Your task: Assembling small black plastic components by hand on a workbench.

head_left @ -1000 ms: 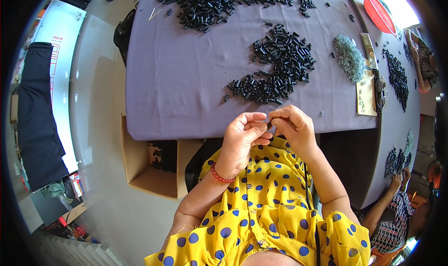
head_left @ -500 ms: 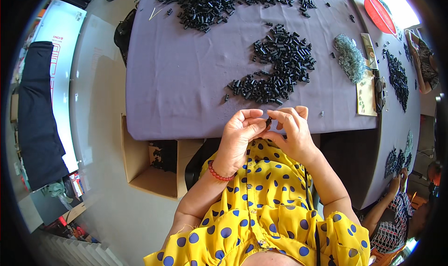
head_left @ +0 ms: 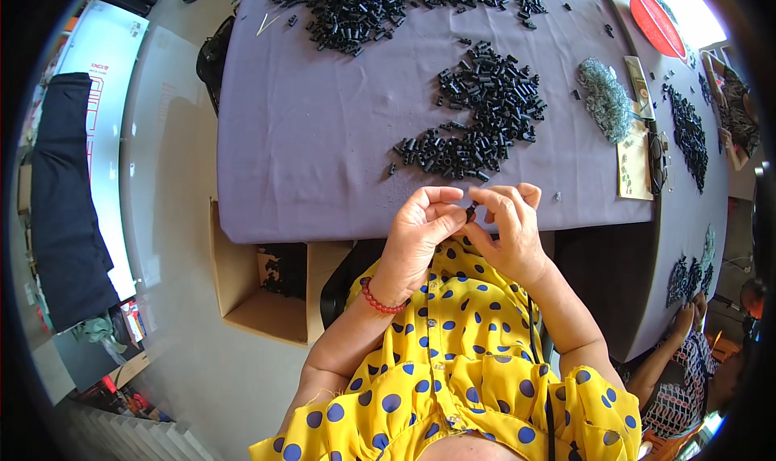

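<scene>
My left hand (head_left: 418, 228) and my right hand (head_left: 508, 227) meet at the near edge of a table with a purple cloth (head_left: 323, 137). Together their fingertips pinch one small black tube-shaped part (head_left: 470, 213). Just beyond my fingers lies a pile of the same small black parts (head_left: 477, 113). A red bead bracelet (head_left: 377, 299) circles my left wrist. I wear a yellow top with blue dots.
A larger heap of black parts (head_left: 388, 4) lies at the far side. A bundle of grey-green pieces (head_left: 605, 99), a card (head_left: 634, 166) and a red disc (head_left: 655, 23) sit to the right. An open cardboard box (head_left: 267, 287) stands under the table. Another person (head_left: 687, 364) sits at lower right.
My hands have shifted slightly right and away from my chest, still pinched together on the small black part. The piles on the cloth have not moved.
</scene>
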`<state>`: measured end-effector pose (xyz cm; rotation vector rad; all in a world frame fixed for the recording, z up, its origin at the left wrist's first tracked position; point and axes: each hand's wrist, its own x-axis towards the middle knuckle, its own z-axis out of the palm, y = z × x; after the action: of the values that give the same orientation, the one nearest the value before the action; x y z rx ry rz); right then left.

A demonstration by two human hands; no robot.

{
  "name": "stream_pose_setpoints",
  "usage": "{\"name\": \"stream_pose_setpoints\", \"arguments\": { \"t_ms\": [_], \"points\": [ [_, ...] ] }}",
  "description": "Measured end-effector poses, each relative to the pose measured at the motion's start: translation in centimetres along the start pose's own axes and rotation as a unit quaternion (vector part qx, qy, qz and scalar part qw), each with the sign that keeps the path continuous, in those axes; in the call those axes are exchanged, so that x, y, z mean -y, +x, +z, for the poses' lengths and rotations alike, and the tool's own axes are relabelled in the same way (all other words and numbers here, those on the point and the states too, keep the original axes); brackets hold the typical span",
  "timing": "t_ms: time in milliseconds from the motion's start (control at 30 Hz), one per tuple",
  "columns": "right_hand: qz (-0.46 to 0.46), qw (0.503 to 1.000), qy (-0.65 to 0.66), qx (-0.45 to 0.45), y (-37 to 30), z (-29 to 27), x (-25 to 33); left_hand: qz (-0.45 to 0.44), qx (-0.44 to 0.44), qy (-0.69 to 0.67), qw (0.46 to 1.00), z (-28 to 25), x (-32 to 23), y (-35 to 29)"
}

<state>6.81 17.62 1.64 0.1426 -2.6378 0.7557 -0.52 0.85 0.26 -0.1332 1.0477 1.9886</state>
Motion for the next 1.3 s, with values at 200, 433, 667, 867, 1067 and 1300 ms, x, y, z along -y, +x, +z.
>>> {"name": "stream_pose_setpoints", "arguments": {
  "t_ms": [200,433,667,867,1067,1300],
  "points": [
    [-0.04,0.998,-0.056,0.007,0.0,-0.3,-0.1,0.003,0.015,0.006,1.0,-0.5,-0.6,0.1],
    [-0.071,0.997,-0.015,-0.023,-0.1,-0.1,0.2,-0.101,0.055,-0.084,0.99,-1.2,-1.4,0.1],
    [-0.087,0.996,-0.014,-0.023,-0.3,0.0,0.4,-0.131,0.073,-0.089,0.985,-1.4,-1.4,-0.1],
    [-0.037,0.998,0.021,0.05,0.4,-0.2,0.4,-0.069,0.008,-0.027,0.997,-1.4,-1.7,-0.9],
    [0.007,1.0,0.001,-0.007,-0.1,0.4,-1.4,0.301,-0.236,0.424,0.821,-6.3,-3.8,0.2],
    [0.012,1.0,0.002,-0.01,-0.5,0.8,-2.0,0.296,-0.296,0.696,0.584,-7.4,-5.7,0.2]
  ]
}}
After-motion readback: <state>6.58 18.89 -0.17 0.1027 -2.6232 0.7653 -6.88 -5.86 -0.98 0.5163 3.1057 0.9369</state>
